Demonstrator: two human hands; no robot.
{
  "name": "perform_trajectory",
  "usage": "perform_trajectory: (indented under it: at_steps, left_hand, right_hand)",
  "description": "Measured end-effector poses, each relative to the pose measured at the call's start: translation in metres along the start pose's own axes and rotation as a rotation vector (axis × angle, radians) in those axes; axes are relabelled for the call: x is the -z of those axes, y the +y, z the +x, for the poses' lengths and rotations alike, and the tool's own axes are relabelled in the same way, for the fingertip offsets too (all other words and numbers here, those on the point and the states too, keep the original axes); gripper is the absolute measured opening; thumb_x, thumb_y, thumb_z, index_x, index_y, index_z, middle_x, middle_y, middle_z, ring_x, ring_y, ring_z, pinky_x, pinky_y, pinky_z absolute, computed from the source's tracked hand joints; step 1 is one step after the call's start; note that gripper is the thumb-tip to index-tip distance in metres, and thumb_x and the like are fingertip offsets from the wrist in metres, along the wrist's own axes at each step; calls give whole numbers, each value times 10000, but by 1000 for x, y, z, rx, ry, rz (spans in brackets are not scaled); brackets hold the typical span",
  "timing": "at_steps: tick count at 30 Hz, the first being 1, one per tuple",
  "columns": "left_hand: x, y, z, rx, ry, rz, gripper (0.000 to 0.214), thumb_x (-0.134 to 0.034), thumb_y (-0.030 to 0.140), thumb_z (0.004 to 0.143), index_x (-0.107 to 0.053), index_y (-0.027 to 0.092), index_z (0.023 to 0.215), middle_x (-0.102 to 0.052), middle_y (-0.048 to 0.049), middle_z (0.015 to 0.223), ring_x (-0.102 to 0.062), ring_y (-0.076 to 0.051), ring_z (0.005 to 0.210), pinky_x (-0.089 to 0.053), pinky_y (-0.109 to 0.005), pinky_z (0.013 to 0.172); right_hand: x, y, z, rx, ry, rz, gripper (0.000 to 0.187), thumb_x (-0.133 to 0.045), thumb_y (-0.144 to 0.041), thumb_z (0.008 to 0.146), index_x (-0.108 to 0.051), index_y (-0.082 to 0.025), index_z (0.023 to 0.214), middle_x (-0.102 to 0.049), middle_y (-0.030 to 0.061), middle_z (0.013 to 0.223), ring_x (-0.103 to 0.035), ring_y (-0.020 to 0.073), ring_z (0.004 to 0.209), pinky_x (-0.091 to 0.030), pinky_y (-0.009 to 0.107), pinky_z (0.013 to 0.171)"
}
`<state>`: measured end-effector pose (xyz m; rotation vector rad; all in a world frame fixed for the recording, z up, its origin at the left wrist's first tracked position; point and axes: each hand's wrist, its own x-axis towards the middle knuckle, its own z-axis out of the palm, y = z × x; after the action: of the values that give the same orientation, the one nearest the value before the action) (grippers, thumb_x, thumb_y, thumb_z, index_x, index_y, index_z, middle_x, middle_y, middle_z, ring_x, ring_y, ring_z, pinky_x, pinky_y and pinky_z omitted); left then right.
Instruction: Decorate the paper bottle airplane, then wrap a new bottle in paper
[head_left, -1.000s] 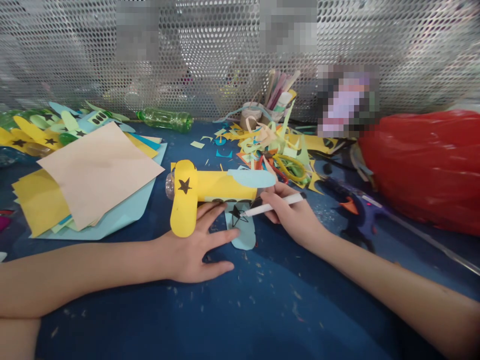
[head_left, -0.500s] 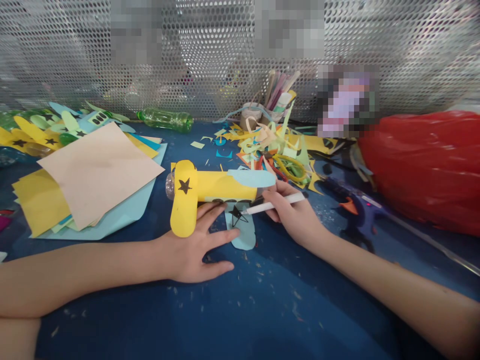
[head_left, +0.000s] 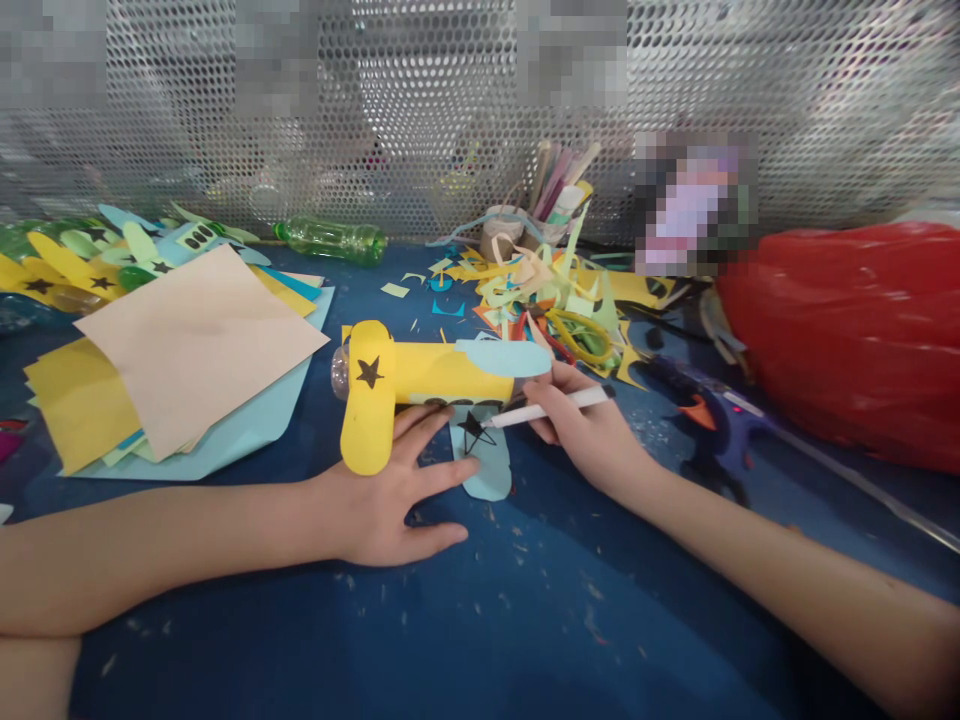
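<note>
A toy plane, made of a plastic bottle wrapped in yellow paper, lies on its side with its neck to the left. A yellow paper piece with a black star crosses its left part, and a light blue paper wing with a partly filled black star hangs toward me. My left hand lies flat with fingers spread, one fingertip on the blue wing, others partly under the plane. In my right hand is a white marker, its tip at the star. The right fingers rest close against the bottle's right end.
Stacked coloured paper lies at the left, with more paper-covered planes behind it. A green bottle, paper scraps and yellow-handled scissors lie farther back. A purple glue gun and red plastic bag are at right.
The marker tip has shifted very slightly at the star. The left hand and the plane stay in place.
</note>
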<state>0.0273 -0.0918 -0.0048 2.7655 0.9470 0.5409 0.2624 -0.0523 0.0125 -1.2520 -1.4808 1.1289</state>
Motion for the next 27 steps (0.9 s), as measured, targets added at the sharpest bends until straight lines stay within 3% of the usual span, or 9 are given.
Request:
perform_trajectory:
  at_steps: [17,27]
  left_hand:
    - [0,0,0,11,-7,-3,540,-609,531,837,-579,271,1309,-312,-139,1525,-330,-408,1364,-323,-596,1094]
    - [1,1,0,10,-5,-2,541,-618,527,830,-584,266,1302,-316,-136,1528,-333,-402,1364,-319,-594,1097]
  right_hand:
    - [1,1,0,-8,25,-9,274,-493,-212,863,-385,-227,611,-386,-84,371,-316,67,355,-224,237,391]
    - [0,-1,-1,12,-48,21,308,-520,-235,863,-351,-234,605,-392,-83,378,-338,74,373,-258,233,415]
